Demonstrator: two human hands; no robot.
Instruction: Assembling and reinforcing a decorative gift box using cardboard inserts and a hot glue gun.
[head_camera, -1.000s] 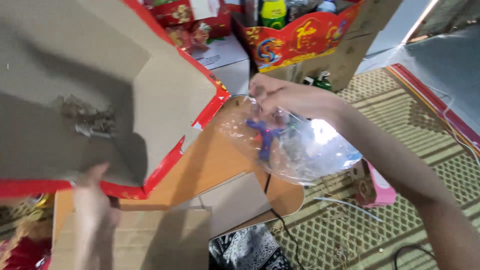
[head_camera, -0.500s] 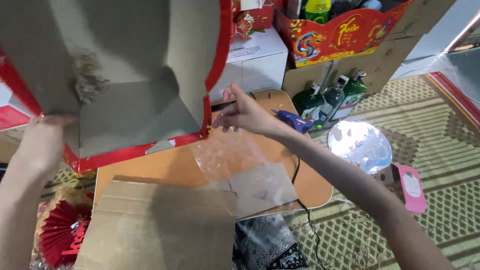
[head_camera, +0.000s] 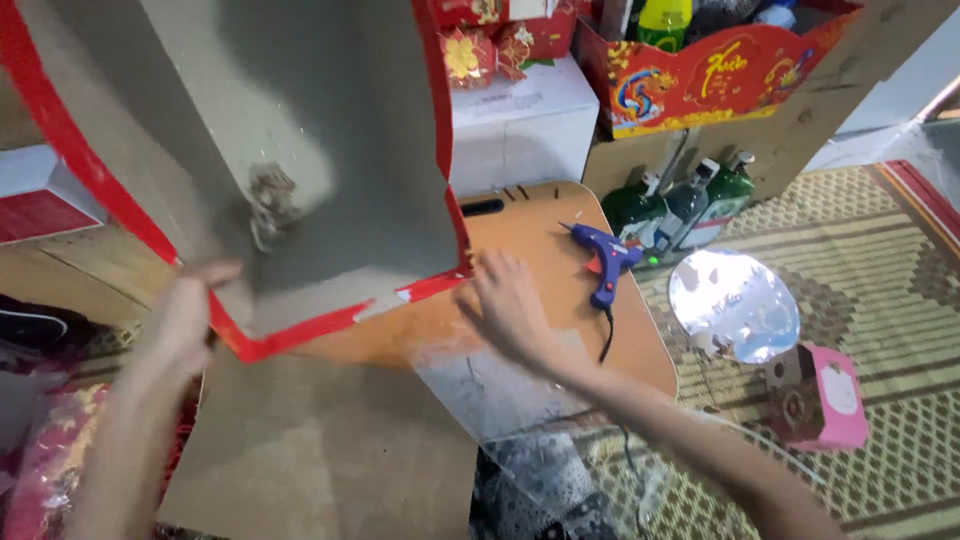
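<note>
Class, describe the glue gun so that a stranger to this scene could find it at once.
Start at the rounded orange wooden board in the middle. Near its right edge, beyond the right hand, lies the glue gun. It is the only blue tool there, with red trigger and black cord.

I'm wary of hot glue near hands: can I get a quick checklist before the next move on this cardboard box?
1. Left hand grips the red-edged cardboard box at its rim: ok.
2. Right hand is apart from the blue glue gun: ok.
3. Glue gun lies flat on the wooden board: ok.
4. Glue gun hot or cold: cannot tell.
5. Clear plastic sheet lies under the right wrist, could get dragged: not ok.
</note>
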